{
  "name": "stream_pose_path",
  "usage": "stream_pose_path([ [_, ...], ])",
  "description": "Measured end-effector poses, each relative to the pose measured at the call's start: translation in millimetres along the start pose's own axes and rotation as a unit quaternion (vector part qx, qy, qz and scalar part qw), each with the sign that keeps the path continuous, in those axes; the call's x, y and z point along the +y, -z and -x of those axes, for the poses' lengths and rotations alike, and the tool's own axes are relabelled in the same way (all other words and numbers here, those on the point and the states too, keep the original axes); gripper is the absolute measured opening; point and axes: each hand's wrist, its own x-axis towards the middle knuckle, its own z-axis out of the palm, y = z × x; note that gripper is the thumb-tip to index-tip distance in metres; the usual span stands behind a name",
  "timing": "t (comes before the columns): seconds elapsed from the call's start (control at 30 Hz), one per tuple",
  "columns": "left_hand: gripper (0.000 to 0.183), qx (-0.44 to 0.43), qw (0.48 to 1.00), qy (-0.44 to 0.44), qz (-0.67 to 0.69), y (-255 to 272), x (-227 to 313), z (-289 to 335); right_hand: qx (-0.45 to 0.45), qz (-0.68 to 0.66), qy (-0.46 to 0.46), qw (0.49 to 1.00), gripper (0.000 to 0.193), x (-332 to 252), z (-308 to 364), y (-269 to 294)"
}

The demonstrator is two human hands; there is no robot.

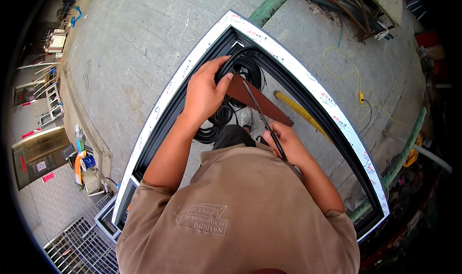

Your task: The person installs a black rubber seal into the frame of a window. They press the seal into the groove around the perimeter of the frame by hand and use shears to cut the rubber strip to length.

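Note:
A large window frame (320, 93), black inside with white printed film on its faces, surrounds my arms. My left hand (204, 89) is at the frame's far left side, thumb and fingers closed round a black rubber sealing strip (237, 56). The strip bends over near the far corner. Lower right, my right hand (287, 140) grips the black handle of long, narrow scissors (260, 111). Their tip points up and left, toward the strip, apart from my left hand. Below them shows a reddish-brown board (262, 103). Coils of black strip (211, 129) hang or lie beneath the frame opening.
A green bar (272, 5) supports the far corner, and another green bar (409, 141) is at the right. A yellow bar (301, 111) crosses below the opening. Yellow cord (358, 84) lies on the concrete floor. Metal grating (82, 242) stands lower left.

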Motion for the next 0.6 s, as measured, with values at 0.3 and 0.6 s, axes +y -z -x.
stream_pose_path([
  [0.3,0.040,-0.134,0.990,-0.038,-0.004,43.3,12.1,-5.2,-0.136,-0.078,-0.004,0.988,0.046,-7.2,12.2,44.6],
  [0.6,0.043,-0.160,0.983,-0.086,-0.011,52.0,1.9,-1.3,-0.217,-0.013,-0.023,0.976,0.055,-64.6,-1.0,60.0],
])
